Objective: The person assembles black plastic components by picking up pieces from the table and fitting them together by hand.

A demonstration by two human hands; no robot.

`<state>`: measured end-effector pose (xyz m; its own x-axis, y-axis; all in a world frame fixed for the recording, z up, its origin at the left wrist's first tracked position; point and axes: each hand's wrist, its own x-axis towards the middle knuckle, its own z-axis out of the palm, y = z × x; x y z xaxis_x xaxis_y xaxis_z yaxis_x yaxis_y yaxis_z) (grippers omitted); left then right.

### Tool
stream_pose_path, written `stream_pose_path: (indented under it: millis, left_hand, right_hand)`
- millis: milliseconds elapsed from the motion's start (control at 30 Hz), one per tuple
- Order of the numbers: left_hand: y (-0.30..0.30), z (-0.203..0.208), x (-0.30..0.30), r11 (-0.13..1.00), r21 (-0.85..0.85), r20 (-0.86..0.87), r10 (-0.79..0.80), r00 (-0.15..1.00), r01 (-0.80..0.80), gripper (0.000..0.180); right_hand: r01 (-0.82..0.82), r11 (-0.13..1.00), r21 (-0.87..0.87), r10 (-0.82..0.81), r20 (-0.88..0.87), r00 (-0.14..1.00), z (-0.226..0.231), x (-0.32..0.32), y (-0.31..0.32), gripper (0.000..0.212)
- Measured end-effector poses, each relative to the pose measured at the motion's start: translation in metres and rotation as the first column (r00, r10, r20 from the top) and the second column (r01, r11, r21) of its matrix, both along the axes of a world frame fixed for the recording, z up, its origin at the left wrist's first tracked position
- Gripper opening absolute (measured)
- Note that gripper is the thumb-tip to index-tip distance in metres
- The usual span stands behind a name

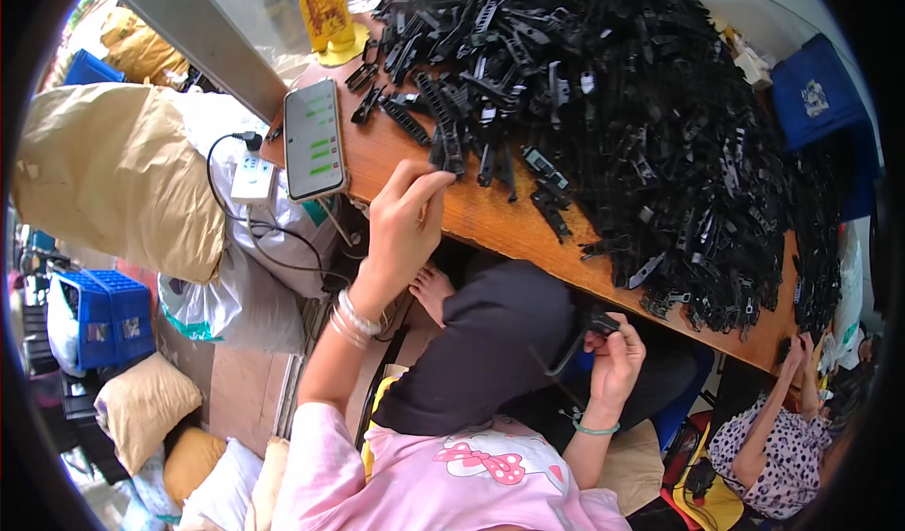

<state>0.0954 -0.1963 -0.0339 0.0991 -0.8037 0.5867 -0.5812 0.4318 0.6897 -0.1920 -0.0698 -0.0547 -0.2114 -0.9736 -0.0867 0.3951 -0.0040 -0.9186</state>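
While the heap of black plastic clips [641, 126] covers the wooden surface [490, 225], left hand [403, 225] fingers pinch one clip [449, 149] at its near edge, right hand [615, 352] pinching another clip [603, 325] over the lap; best lift singly, avoiding snags.

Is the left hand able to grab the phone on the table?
Probably yes. The left hand rests at the table edge right beside the phone, and nothing lies between them.

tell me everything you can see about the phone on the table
The phone is a slim rectangular slab lying flat, screen up, at the near left corner of the wooden table. Its lit screen shows green bars on white. A thin cable hangs near its lower edge. No hand touches it; the left hand is nearest.
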Motion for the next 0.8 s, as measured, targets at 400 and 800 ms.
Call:
stream_pose_path:
  millis: [400, 800]
  left_hand:
    - [-0.07, 0.048, 0.004, 0.876, 0.48, 0.503, -0.317, 0.804, 0.045, 0.02]
    - [0.004, 0.049, -0.017, 0.624, 0.607, -0.531, -0.143, 0.835, 0.493, 0.011]
  right_hand:
    - [-0.007, 0.994, 0.111, 0.003, 0.039, 0.999, -0.018, -0.011, 0.017, 0.012]
    - [-0.086, 0.991, 0.105, 0.086, 0.004, 0.996, -0.012, 0.012, 0.0, 0.008]
